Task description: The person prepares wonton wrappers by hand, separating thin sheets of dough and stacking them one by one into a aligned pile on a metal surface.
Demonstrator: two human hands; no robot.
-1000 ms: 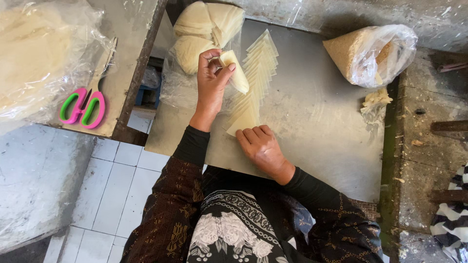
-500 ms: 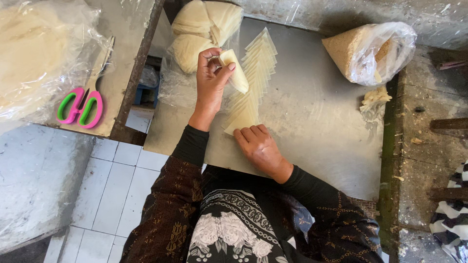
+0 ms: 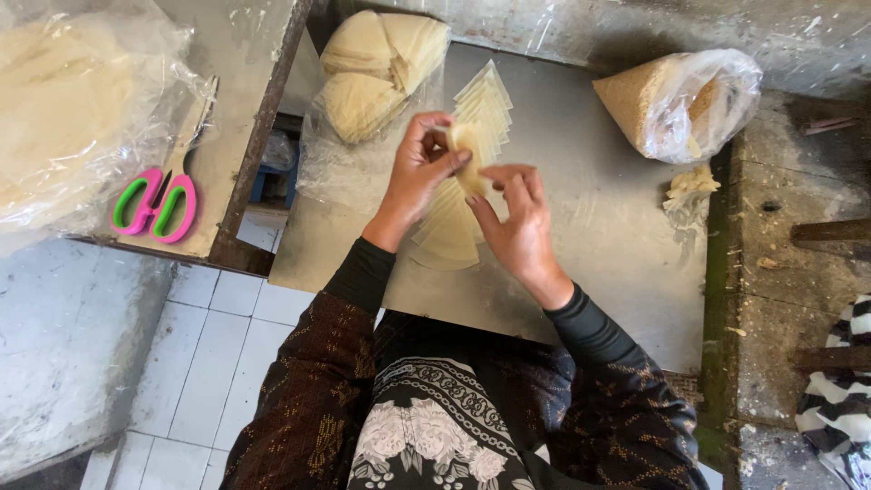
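Two hands pinch one pastry wrapper (image 3: 468, 161): my left hand (image 3: 419, 172) and right hand (image 3: 519, 227) grip it closed at its edges. I judge it light, limp and tearable, so hold edges gently.

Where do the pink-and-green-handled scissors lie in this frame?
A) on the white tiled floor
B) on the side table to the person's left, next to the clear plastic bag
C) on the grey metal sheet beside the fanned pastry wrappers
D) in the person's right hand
B: the pink-and-green-handled scissors rest on the side table, by the clear plastic bag, away from both hands.
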